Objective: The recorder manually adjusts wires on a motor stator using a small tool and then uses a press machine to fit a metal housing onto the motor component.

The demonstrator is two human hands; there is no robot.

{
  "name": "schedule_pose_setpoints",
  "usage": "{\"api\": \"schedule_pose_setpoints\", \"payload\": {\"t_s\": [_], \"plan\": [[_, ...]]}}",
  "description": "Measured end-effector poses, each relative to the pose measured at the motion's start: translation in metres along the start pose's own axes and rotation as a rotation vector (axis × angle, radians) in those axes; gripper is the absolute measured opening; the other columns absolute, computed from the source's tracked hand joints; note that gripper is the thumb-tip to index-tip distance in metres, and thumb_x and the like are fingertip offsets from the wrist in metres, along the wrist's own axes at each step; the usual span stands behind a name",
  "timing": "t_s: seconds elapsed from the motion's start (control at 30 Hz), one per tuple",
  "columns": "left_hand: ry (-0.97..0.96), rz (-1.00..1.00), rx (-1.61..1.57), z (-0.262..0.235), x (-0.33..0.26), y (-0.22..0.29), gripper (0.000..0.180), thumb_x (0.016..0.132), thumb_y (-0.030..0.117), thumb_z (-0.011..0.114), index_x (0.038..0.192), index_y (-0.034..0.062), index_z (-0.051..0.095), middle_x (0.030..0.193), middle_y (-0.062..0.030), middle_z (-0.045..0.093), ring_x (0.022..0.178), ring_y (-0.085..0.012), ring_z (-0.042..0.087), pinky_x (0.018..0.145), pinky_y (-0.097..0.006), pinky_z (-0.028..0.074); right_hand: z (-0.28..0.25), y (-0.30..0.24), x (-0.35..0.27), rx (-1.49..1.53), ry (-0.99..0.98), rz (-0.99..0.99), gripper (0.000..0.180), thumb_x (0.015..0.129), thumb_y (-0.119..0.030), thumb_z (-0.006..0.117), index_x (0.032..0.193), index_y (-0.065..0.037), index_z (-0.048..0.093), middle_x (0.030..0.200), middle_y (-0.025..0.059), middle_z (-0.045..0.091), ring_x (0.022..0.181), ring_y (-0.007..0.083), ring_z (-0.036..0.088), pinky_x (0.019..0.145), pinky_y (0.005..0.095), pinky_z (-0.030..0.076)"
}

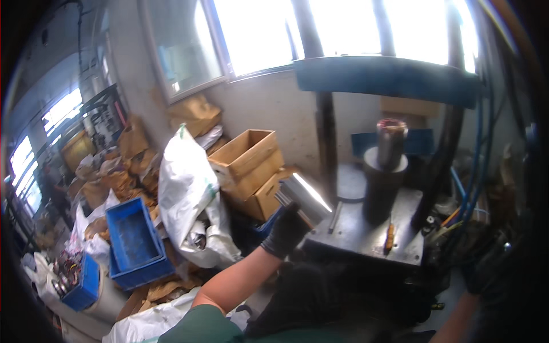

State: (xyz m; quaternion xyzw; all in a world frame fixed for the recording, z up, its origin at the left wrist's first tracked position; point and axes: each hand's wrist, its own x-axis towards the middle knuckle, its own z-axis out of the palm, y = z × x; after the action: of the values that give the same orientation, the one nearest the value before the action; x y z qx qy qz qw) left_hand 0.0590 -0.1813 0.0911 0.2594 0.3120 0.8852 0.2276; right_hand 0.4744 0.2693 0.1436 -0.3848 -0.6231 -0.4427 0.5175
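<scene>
In a black glove, my left hand is closed around a shiny metal cylinder, held tilted at the left edge of a steel plate. My right hand, also in a dark glove, is low at the right side; its fingers are lost in shadow. On the plate stands a dark round post with a pale collar, topped by a smaller metal cylinder showing reddish copper colour at its upper end. A screwdriver with a yellow-orange handle lies in front of the post. A thin metal rod lies left of it.
A blue crossbar spans dark uprights above the plate. Blue hoses hang at the right. Leftward are a wooden box, a white sack, a blue bin and a smaller blue bin with parts.
</scene>
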Motion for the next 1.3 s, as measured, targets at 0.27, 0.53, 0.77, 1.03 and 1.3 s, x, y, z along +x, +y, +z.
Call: {"api": "schedule_pose_setpoints", "payload": {"t_s": [0.27,0.53,0.77,1.03,1.3], "plan": [[-0.154,0.137,-0.018,0.12,0.124,0.008,0.045,0.098,0.024,0.078,0.135,0.0085,0.058,0.121,-0.0067,0.068,0.117,-0.0244,0.066,0.106,-0.042,0.053,-0.011,-0.05,0.008,1.086,-0.09,0.832,0.056,0.104,-0.015,0.056,0.157,-0.003,0.043,0.136,0.0164,0.06,0.112,0.0209,0.063,0.096,0.0371,0.054],[0.097,0.319,0.094,0.166,0.227,-0.016,0.062,0.084,0.014,0.091,0.134,0.0178,0.054,0.117,-0.0019,0.066,0.109,-0.0214,0.066,0.083,-0.041,0.059,-0.016,-0.063,0.014,1.217,0.055,0.795,0.056,0.101,-0.007,0.055,0.156,-0.005,0.042,0.128,0.0127,0.058,0.102,0.0153,0.061,0.096,0.0355,0.054],[0.224,0.342,0.177,0.198,0.269,-0.018,0.072,0.079,0.018,0.094,0.137,0.0125,0.051,0.121,-0.0065,0.065,0.107,-0.0265,0.068,0.085,-0.043,0.059,-0.017,-0.065,0.011,1.258,0.075,0.772,0.052,0.101,-0.005,0.055,0.152,-0.003,0.046,0.122,0.0124,0.06,0.098,0.0162,0.061,0.091,0.0349,0.056],[0.155,0.389,0.329,0.228,0.295,-0.025,0.069,0.076,0.019,0.094,0.131,0.0058,0.055,0.118,-0.0106,0.068,0.104,-0.0272,0.07,0.09,-0.043,0.059,-0.022,-0.063,0.017,1.194,0.086,0.761,0.044,0.098,-0.004,0.056,0.142,-0.002,0.053,0.115,0.0124,0.062,0.093,0.0185,0.063,0.084,0.0357,0.056],[-0.035,0.438,0.652,0.256,0.3,-0.029,0.058,0.081,0.016,0.089,0.124,0.0003,0.052,0.113,-0.0149,0.068,0.1,-0.0249,0.069,0.086,-0.041,0.059,-0.05,-0.029,0.04,1.051,-0.05,0.624,0.014,0.097,-0.004,0.057,0.106,-0.001,0.067,0.094,0.0126,0.065,0.084,0.0265,0.066,0.078,0.0396,0.054]]}}
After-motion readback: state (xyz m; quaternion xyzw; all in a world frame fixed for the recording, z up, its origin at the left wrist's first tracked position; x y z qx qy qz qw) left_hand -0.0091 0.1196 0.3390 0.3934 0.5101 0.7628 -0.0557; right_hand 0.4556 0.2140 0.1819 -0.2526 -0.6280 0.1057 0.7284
